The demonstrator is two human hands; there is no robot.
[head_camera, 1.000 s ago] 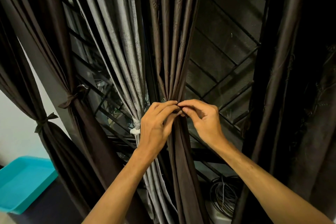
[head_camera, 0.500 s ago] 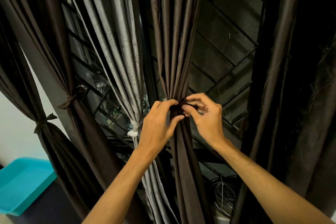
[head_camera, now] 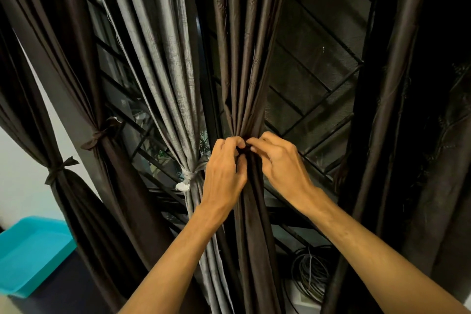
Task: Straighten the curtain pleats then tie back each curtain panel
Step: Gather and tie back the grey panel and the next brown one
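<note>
At eight o'clock in the view a teal tub [head_camera: 30, 257] sat low, near the foot of the far-left brown panel [head_camera: 76, 211]. That panel was cinched by a knotted tie [head_camera: 57, 171] at nine o'clock, with pale wall [head_camera: 20, 186] showing beside it. The second brown panel [head_camera: 63, 33] hung next to it, and its own tie [head_camera: 98, 136] sat a little higher. The grey panel [head_camera: 163, 58] followed, gathered by a grey tie [head_camera: 191, 176] with a white end.

The left hand [head_camera: 224, 173] lay just beside that grey tie, so there was little spare room on its nine o'clock side. Its fingers were curled and pinched the waist of the middle brown panel [head_camera: 244, 58]. The right hand [head_camera: 280, 163] met it from three o'clock, its fingertips likewise clamped on the gather. Whether they pinched a separate band or only a fold could not be told.

That panel stood at the centre. Its long satin pleats ran straight down from twelve o'clock, narrowed tightly at the hands and flared again toward six o'clock.

At two o'clock of the hands the window grille [head_camera: 318, 84] lay uncovered, the widest free stretch. A coil of cable [head_camera: 311, 273] rested at five o'clock. The right dark panel [head_camera: 407, 135] hung loose and closed off the three o'clock edge.
</note>
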